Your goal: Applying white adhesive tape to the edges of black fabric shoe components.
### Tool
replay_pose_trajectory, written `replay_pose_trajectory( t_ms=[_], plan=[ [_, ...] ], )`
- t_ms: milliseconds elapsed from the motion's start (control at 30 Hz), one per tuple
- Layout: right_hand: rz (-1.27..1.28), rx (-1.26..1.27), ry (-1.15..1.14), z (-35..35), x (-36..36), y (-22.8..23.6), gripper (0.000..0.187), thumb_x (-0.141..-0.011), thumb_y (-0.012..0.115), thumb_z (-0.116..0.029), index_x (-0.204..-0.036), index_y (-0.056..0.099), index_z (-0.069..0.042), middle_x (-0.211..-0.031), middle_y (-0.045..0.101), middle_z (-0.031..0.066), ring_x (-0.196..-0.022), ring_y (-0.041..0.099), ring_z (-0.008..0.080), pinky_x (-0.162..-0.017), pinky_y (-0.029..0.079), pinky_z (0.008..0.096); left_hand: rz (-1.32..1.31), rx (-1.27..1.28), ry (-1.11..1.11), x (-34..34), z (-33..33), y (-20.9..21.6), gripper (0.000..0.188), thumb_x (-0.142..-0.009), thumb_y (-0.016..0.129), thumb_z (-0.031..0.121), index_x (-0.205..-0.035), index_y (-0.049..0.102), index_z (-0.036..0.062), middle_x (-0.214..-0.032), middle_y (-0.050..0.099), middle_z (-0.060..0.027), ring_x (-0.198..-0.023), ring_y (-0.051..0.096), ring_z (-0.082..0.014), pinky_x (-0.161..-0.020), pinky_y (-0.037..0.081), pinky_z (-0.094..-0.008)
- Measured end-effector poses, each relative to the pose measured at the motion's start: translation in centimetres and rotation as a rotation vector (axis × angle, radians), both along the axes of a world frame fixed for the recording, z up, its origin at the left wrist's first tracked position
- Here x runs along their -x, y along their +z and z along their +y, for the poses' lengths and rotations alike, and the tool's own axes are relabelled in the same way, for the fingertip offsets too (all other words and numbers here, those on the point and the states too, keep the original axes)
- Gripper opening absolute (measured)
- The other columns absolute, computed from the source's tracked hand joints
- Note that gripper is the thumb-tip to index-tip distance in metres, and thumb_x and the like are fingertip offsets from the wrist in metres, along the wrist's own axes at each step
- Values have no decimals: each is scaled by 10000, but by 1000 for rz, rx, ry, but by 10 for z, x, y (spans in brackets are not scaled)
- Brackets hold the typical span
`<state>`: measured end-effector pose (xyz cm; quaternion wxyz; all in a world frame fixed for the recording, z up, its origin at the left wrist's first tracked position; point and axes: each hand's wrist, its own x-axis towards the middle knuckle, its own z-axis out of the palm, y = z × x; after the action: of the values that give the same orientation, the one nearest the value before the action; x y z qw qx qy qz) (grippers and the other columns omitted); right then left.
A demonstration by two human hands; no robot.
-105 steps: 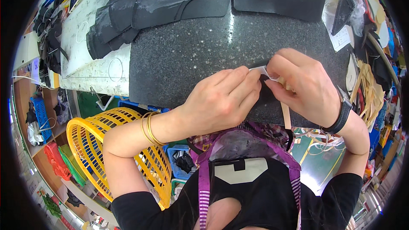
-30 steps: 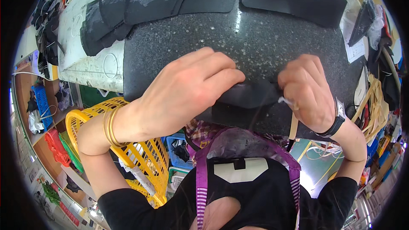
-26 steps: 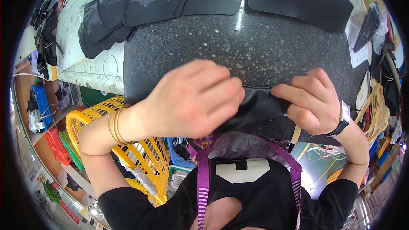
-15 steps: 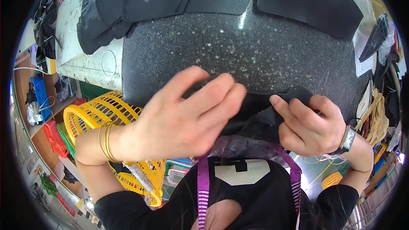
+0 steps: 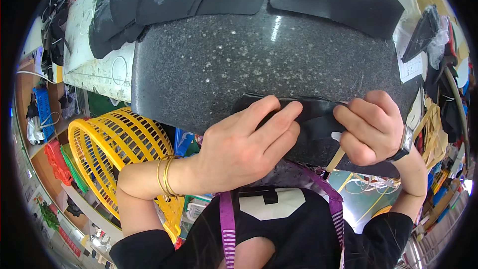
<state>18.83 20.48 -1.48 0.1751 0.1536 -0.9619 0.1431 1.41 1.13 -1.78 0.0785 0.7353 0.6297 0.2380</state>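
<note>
Right hand: fingers curled, thumb and forefinger clamped on the right end of the black piece; the hand (image 5: 371,127) is over the slab's near right corner.
Left hand: (image 5: 251,142) back of the hand upward, fingers slightly spread and reaching over the left part of the black piece — the thumb is hidden, so I cannot tell whether it grips.
Black piece: (image 5: 316,122) dark, smooth and folded, spanning the gap between the hands over the slab's near edge; I cannot tell how much of it rests on the surface.
White scrap: (image 5: 336,136) just beside the right hand's fingers.
Tan strip: (image 5: 336,159) slanting down from the right hand, at the near edge.
Wrists: two thin gold bangles (image 5: 168,177) on the left, a dark-strapped watch (image 5: 407,142) on the right.
Slab: (image 5: 269,57) dark grey, speckled white.
Far edge: overlapping black panels (image 5: 179,0), whitish smears on some — a broad one (image 5: 333,0) toward the far right corner.
Right edge: printed paper (image 5: 411,69), with tan strips (image 5: 434,137) beyond.
Left edge: white table (image 5: 97,72) alongside, yellow basket (image 5: 84,123) tilted below.
</note>
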Motion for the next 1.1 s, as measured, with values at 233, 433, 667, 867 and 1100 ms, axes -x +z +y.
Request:
replay_pose_trajectory(
  t_ms=[233, 433, 667, 867, 1100],
  plan=[
    [-35, 391, -289, 14, -23, 21, 193, -688, 645, -27, -778, 477, -55, -1015, 659, 142, -909, 603, 317, -731, 487, 398, 169, 47, -44, -4, 9, 7, 136, -688, 646, 184, -815, 619, 142, -1254, 616, 27, -940, 586, -176, -564, 499, -183],
    [-239, 504, -54, -16, 1, 18, 293, -681, 599, 49, -872, 397, -47, -1149, 614, 212, -952, 630, 345, -765, 495, 460, 239, 110, -75, -6, 9, 12, 256, -681, 701, 306, -870, 625, 152, -1279, 594, 21, -1001, 561, -193, -617, 523, -211],
    [-400, 81, -63, -28, 6, 28, 221, -683, 635, -63, -820, 464, -34, -1252, 605, 172, -1026, 618, 302, -843, 462, 466, -539, 445, -153, 54, 18, 19, 663, -742, 695, 549, -1193, 624, 70, -1084, 658, -91, -1012, 619, -295, -845, 509, -381],
    [-339, 9, -57, -25, 3, 33, 171, -736, 632, -121, -834, 496, -90, -1094, 669, 132, -993, 631, 247, -864, 473, 439, -310, 451, -322, 74, 18, 20, 332, -860, 656, 169, -1170, 629, 51, -1094, 662, -88, -960, 655, -258, -786, 540, -326],
    [-353, 471, -184, -10, -18, 35, 274, -720, 721, -112, -887, 509, -64, -1109, 624, 207, -937, 653, 323, -841, 512, 470, -33, 152, -86, 43, 16, 4, 419, -726, 725, 136, -1117, 597, 57, -916, 538, -70, -892, 514, -239, -756, 435, -350]
  ],
)
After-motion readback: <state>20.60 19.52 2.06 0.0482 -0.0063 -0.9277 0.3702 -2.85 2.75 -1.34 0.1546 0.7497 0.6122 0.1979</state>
